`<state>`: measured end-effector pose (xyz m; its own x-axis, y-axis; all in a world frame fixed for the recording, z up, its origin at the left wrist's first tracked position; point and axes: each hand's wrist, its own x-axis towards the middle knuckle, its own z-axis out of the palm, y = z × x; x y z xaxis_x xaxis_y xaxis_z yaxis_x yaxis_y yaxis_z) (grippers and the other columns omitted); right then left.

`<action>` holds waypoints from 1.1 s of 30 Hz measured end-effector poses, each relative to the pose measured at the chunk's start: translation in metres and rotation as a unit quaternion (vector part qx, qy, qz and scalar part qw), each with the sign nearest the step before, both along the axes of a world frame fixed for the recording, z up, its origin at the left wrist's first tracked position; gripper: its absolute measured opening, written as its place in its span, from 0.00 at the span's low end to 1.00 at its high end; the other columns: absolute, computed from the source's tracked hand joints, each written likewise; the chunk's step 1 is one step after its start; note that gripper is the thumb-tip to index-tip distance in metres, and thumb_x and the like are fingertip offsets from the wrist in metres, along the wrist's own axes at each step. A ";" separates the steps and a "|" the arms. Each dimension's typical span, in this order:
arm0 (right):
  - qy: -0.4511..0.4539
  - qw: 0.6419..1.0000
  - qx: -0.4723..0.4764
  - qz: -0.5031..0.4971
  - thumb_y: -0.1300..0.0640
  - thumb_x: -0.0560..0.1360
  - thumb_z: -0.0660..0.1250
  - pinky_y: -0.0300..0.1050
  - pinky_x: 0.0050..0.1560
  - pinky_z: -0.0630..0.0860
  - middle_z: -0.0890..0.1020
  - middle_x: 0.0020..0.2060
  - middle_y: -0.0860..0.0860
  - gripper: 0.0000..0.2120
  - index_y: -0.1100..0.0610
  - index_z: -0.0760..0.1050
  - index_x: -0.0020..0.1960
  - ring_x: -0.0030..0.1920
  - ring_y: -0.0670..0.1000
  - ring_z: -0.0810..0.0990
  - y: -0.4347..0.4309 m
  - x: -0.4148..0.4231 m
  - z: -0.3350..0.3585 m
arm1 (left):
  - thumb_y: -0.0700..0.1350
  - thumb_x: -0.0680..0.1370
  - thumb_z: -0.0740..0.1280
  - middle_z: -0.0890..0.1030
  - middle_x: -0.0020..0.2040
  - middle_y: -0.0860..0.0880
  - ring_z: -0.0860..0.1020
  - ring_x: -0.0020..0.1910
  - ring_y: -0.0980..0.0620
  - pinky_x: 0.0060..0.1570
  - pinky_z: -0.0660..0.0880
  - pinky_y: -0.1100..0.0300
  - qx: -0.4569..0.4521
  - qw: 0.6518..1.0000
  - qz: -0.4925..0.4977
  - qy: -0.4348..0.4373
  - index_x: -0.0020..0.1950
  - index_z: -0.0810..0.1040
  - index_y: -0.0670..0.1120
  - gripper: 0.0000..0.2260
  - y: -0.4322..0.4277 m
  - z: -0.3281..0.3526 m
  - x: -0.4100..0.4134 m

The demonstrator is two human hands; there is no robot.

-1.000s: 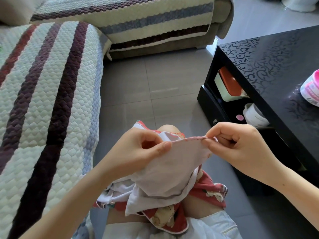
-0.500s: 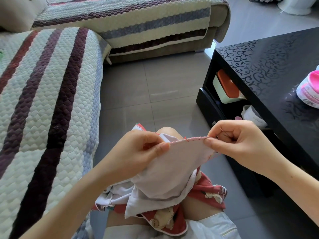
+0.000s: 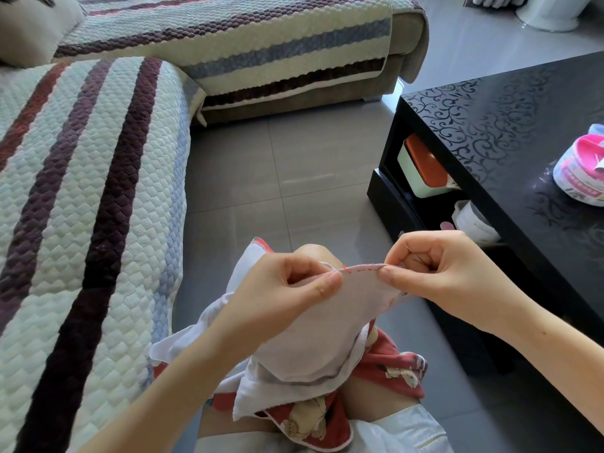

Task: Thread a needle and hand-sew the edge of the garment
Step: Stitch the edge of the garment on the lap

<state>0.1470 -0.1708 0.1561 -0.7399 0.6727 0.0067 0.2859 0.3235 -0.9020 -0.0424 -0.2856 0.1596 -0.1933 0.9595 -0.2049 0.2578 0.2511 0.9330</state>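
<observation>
- Stitching under way on garment [image 3: 330,325]: lies bunched over the lap, pale inner side up, red printed side showing underneath
- Taut stretch of edge [image 3: 362,267] held between both hands just above the knee, presumably to give a flat, straight line to sew along
- At the left end, left hand [image 3: 287,289] pinching the cloth between thumb and curled fingers, anchoring it against the pull from the other side
- At the right end, right hand [image 3: 447,273] with fingers curled, thumb and forefinger nipping the edge
- Inside that curl, a thin dark sliver [image 3: 415,254], probably the needle, too fine to be sure
- Short row of red stitches [image 3: 359,269] along the edge between the two pinches, with the thread itself hardly visible
- Judged as mid-seam: needle threaded, part of the edge sewn, more left to do
- Next move likely calls for the point pushed through close to the last stitch, with tension kept even to avoid puckering
- Off to the right, black surface [image 3: 490,125] with pink-lidded tub [image 3: 581,171] on it, well apart from the work
- On the left, striped sofa [image 3: 81,191]
</observation>
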 end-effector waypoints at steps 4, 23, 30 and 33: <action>-0.003 0.999 -0.025 0.025 0.50 0.71 0.71 0.50 0.29 0.66 0.64 0.23 0.49 0.11 0.59 0.78 0.41 0.25 0.48 0.62 -0.003 -0.002 -0.003 | 0.42 0.75 0.70 0.83 0.36 0.54 0.78 0.37 0.65 0.38 0.71 0.73 -0.018 0.998 0.019 -0.062 0.42 0.85 0.43 0.05 0.000 -0.001 -0.001; 0.001 0.988 0.152 0.005 0.50 0.72 0.59 0.39 0.27 0.69 0.75 0.27 0.47 0.10 0.54 0.75 0.39 0.26 0.50 0.72 -0.019 -0.016 -0.017 | 0.43 0.75 0.70 0.85 0.38 0.55 0.80 0.40 0.65 0.39 0.71 0.74 -0.050 0.996 0.044 -0.056 0.41 0.86 0.49 0.06 0.003 0.007 -0.003; 0.012 0.989 0.149 0.003 0.50 0.72 0.59 0.42 0.27 0.69 0.74 0.26 0.46 0.11 0.56 0.75 0.39 0.26 0.50 0.72 -0.019 -0.018 -0.019 | 0.42 0.75 0.70 0.85 0.38 0.57 0.81 0.40 0.65 0.40 0.72 0.73 -0.050 0.996 0.037 -0.061 0.40 0.86 0.51 0.07 0.003 0.007 -0.004; 0.014 0.988 0.156 0.005 0.50 0.72 0.59 0.35 0.27 0.67 0.74 0.25 0.45 0.11 0.55 0.75 0.38 0.26 0.48 0.72 -0.019 -0.018 -0.019 | 0.42 0.75 0.70 0.85 0.38 0.57 0.80 0.41 0.65 0.40 0.72 0.73 -0.050 0.996 0.032 -0.067 0.41 0.86 0.50 0.07 0.003 0.007 -0.004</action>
<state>0.1289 -0.1900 0.1370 -0.7426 0.6283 0.2319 0.2588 0.5887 -0.7658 -0.0467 -0.2826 0.1666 -0.2176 0.9199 -0.3262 0.1140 0.3559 0.9275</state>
